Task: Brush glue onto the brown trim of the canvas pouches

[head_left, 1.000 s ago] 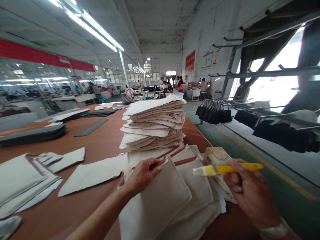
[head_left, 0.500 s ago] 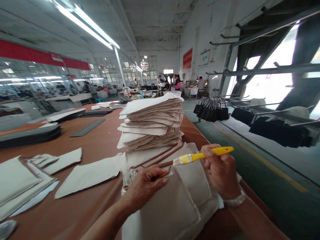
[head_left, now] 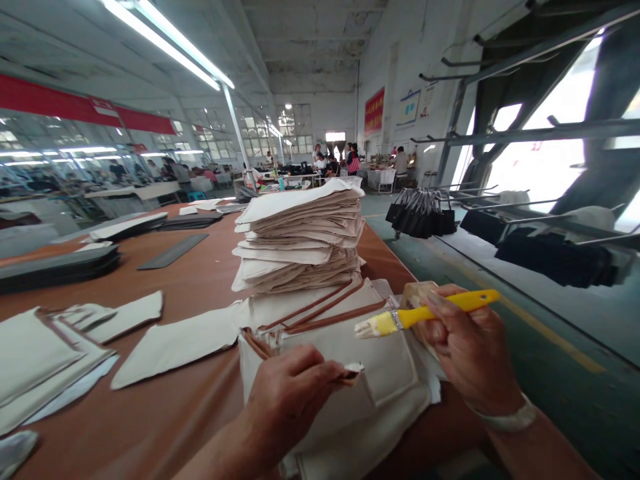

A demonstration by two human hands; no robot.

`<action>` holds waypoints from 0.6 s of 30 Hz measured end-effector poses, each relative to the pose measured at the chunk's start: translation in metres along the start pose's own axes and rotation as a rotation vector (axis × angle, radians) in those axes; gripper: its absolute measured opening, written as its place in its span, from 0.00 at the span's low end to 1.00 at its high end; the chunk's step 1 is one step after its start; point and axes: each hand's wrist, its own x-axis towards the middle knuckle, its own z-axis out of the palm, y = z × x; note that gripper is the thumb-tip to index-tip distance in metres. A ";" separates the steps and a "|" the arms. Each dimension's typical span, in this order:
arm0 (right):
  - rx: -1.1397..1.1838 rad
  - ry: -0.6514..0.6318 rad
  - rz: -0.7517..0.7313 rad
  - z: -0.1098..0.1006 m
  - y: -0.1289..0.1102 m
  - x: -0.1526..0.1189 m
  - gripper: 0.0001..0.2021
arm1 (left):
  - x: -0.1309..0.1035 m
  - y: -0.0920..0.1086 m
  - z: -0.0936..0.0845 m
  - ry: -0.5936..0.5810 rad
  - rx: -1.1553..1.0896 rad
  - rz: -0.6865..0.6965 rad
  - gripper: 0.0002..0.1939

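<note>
My right hand (head_left: pixel 470 340) grips a yellow-handled paintbrush (head_left: pixel 450 305). Its pale, paste-coated bristles point left above the beige fabric panels (head_left: pixel 345 337) and touch nothing that I can see. My left hand (head_left: pixel 295 393) is closed in a pinch on the brown-trimmed edge (head_left: pixel 353 375) of the top panel, with a white spot at its tip. Under that panel lie others with brown trim strips (head_left: pixel 320 303), overlapped like steps. A tan, rounded object (head_left: pixel 417 300) sits partly hidden behind my right hand.
A tall stack of beige panels (head_left: pixel 300 233) stands just beyond my hands on the brown-covered table (head_left: pixel 195 300). Loose panels (head_left: pixel 185 340) and dark sheets (head_left: pixel 55 267) lie to the left. Black bags (head_left: pixel 420 213) hang on a rack at right. People work far back.
The brush has come away from the brown edge, moving right with my right hand. My left hand has drawn the pinched edge nearer, exposing another trimmed panel edge beneath.
</note>
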 end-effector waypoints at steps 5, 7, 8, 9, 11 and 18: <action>-0.166 -0.229 0.048 -0.005 -0.009 -0.025 0.15 | -0.002 0.008 -0.004 0.047 0.197 0.077 0.05; -0.213 -0.266 0.070 -0.013 -0.014 -0.031 0.15 | -0.005 0.010 -0.005 0.058 0.220 0.087 0.05; -0.219 -0.254 0.072 -0.017 -0.018 -0.032 0.15 | -0.006 0.010 -0.005 0.059 0.231 0.095 0.06; -0.216 -0.214 0.061 -0.018 -0.021 -0.032 0.15 | -0.006 0.010 -0.005 0.061 0.245 0.102 0.05; -0.213 -0.105 0.019 -0.016 -0.026 -0.033 0.14 | -0.007 0.012 -0.006 0.076 0.275 0.112 0.04; -0.201 -0.310 0.126 -0.007 -0.006 -0.051 0.16 | -0.031 0.023 -0.020 0.117 0.351 0.012 0.04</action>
